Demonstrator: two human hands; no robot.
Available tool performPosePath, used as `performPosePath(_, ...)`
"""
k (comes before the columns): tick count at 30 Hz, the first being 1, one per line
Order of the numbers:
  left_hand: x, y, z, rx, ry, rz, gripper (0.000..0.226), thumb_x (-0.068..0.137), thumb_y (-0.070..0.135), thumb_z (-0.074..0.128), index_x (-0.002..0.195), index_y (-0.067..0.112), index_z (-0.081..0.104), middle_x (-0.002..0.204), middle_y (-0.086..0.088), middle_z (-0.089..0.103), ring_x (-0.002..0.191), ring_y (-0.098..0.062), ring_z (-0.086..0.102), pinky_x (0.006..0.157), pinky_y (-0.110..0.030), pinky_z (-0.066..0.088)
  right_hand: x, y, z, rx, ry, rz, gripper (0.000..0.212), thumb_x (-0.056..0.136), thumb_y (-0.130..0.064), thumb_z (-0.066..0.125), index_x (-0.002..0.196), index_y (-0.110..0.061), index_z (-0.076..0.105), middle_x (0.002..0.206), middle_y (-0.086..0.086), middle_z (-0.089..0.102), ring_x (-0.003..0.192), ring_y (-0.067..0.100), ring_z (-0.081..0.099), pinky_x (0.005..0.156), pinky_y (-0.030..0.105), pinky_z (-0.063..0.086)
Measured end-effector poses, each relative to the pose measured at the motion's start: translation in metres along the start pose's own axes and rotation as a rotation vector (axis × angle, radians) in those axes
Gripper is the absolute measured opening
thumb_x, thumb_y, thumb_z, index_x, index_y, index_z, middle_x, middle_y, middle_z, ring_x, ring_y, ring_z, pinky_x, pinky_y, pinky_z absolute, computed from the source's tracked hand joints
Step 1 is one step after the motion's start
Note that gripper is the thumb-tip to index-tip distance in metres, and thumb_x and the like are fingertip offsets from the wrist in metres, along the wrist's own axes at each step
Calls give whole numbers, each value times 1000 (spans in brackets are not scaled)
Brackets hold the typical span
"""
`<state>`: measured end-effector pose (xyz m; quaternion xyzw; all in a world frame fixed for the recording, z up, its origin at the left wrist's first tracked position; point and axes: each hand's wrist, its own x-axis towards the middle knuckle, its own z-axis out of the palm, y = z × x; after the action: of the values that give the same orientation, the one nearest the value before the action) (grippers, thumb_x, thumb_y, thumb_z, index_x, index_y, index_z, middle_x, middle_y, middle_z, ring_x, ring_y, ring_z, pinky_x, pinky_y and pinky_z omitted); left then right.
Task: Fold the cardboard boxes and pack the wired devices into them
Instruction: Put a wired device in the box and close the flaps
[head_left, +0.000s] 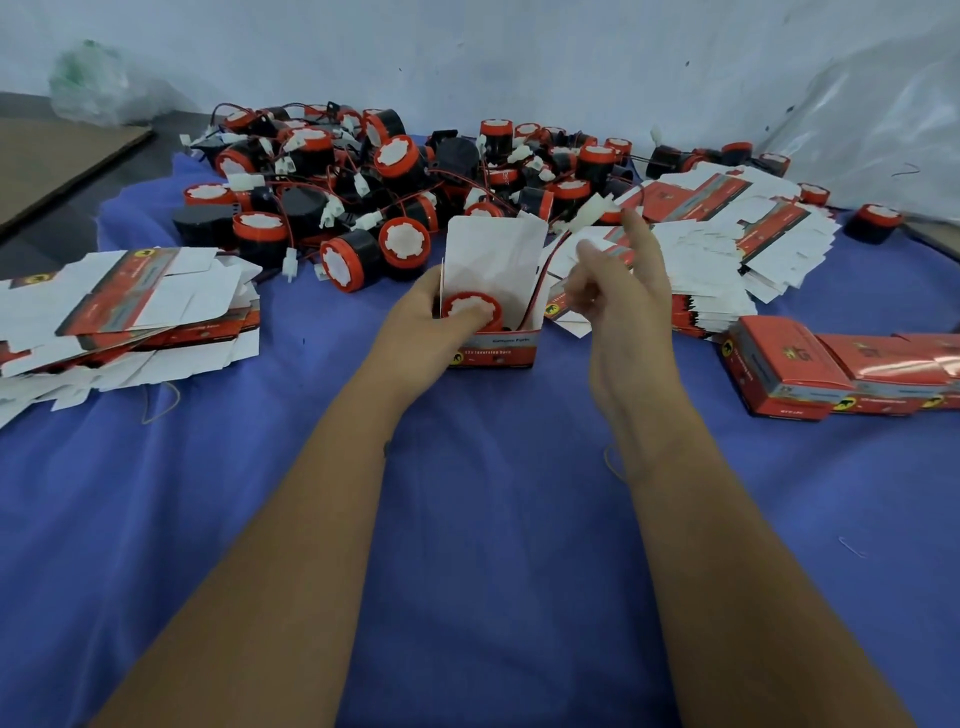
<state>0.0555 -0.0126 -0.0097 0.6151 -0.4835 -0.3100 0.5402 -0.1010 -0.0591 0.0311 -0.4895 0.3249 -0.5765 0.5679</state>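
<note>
A blue cloth (467, 519) covers the surface. The far pile of devices (363, 176) is black with red rims and white faces. Flat box blanks (130, 306) at left are white with red-and-grey printed bands; the finished boxes (789, 374) at right are red.

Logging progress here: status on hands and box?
Left hand presses device into open box. Right hand open, holding nothing. Wire trails over box's right edge.
</note>
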Motion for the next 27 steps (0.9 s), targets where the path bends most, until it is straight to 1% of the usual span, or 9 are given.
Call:
performPosePath(2, 1, 0, 0, -16, -21, -15, 36, 94, 27, 63, 129, 34, 57, 116, 16, 68, 105, -1, 63, 82, -20, 48, 1, -3, 2, 48, -88, 0, 34, 106, -27, 33, 135, -25, 50, 60, 1, 53, 64, 15, 43, 69, 27, 39)
performPosePath(5, 1, 1, 2, -2, -16, -9, 36, 94, 26, 62, 129, 35, 56, 116, 15, 68, 105, -2, 63, 83, -20, 49, 0, -5, 1, -13, -204, -33, 59, 106, -44, 14, 113, -19, 67, 66, 1, 58, 67, 14, 40, 68, 27, 34)
performPosePath(9, 1, 0, 5, 28, 4, 1, 35, 96, 28, 61, 129, 34, 54, 113, 15, 68, 103, -3, 64, 83, -21, 50, -8, -2, 6, -226, -204, -139, 39, 102, -30, 45, 81, -22, 76, 70, -4, 67, 79, 7, 59, 76, 18, 45)
performPosePath(11, 0, 1, 5, 11, -20, 18, 37, 97, 25, 60, 132, 32, 53, 117, 12, 68, 107, -6, 64, 88, -25, 51, -10, 3, 9, -356, -213, -246, 13, 93, -13, 62, 90, -17, 74, 77, -8, 69, 85, 5, 64, 81, 21, 50)
performPosePath(14, -1, 2, 5, 19, -27, 34, 39, 97, 24, 59, 135, 30, 52, 119, 9, 67, 108, -7, 64, 93, -29, 52, -7, 12, 13, -611, -143, -353, 27, 87, -7, 66, 105, -27, 67, 81, -17, 66, 105, 13, 59, 98, 39, 44)
performPosePath(18, -1, 2, 6, 32, -11, 31, 40, 97, 21, 59, 135, 28, 52, 120, 5, 67, 110, -12, 63, 97, -36, 53, -4, 18, 4, -839, -27, -462, 28, 85, -6, 59, 99, -28, 69, 88, -12, 67, 109, 9, 48, 102, 25, 25)
performPosePath(22, -2, 2, 7, 57, 6, 39, 42, 96, 24, 60, 137, 29, 50, 120, 7, 66, 108, -10, 63, 92, -30, 53, -7, 19, 7, -791, -14, -506, 17, 86, -15, 59, 96, -28, 57, 82, -15, 61, 100, 12, 53, 97, 22, 30)
performPosePath(24, -3, 2, 7, 66, 13, 38, 43, 96, 25, 60, 138, 29, 49, 121, 6, 65, 108, -10, 63, 91, -30, 53, -10, 18, 11, -653, 75, -520, 26, 84, -13, 64, 98, -25, 46, 77, -9, 57, 84, 12, 57, 83, 29, 45)
performPosePath(27, -2, 1, 7, 83, 24, 26, 42, 96, 26, 59, 137, 29, 50, 120, 6, 65, 108, -10, 62, 93, -31, 53, -11, 14, 13, -413, 182, -446, 54, 85, -8, 68, 129, -18, 38, 74, 1, 53, 69, 9, 53, 71, 20, 46)
